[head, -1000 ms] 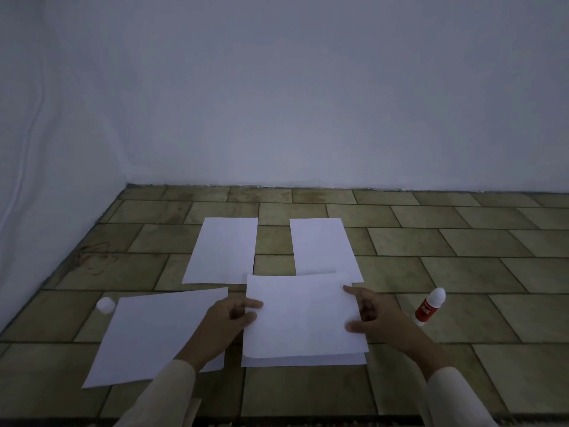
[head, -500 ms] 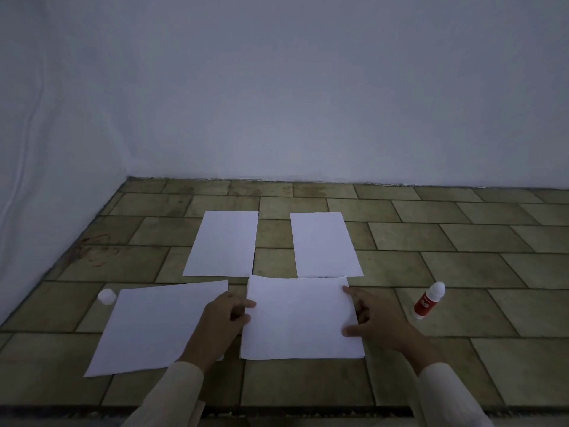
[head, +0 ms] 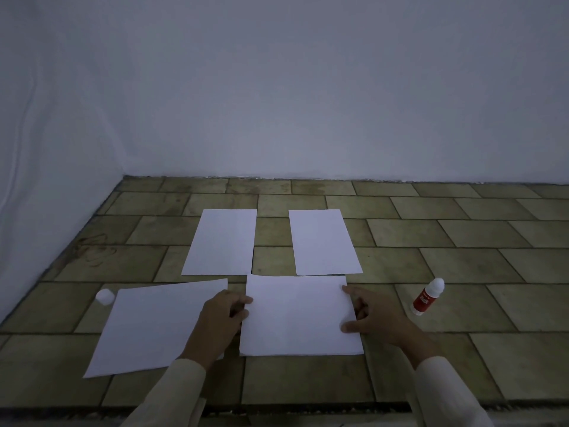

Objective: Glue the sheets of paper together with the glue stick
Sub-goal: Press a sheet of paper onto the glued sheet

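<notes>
A stacked pair of white sheets (head: 298,315) lies flat on the tiled floor in front of me. My left hand (head: 220,314) touches its left edge with the fingertips. My right hand (head: 374,317) presses its right edge with spread fingers. Another white sheet (head: 147,328) lies to the left, partly under my left forearm. Two more sheets lie farther back, one left (head: 221,241) and one right (head: 323,241). A red glue stick with a white tip (head: 426,298) lies on the floor to the right of my right hand. Its white cap (head: 104,296) rests at the far left.
The floor (head: 462,241) is olive-green tile. White walls (head: 277,87) close it off at the back and along the left side. A dark floor edge runs along the bottom of the view.
The top sheet, lifted at its near edge a second ago, now lies flat and aligned on the sheet below. Both hands stay at the stack's sides.
</notes>
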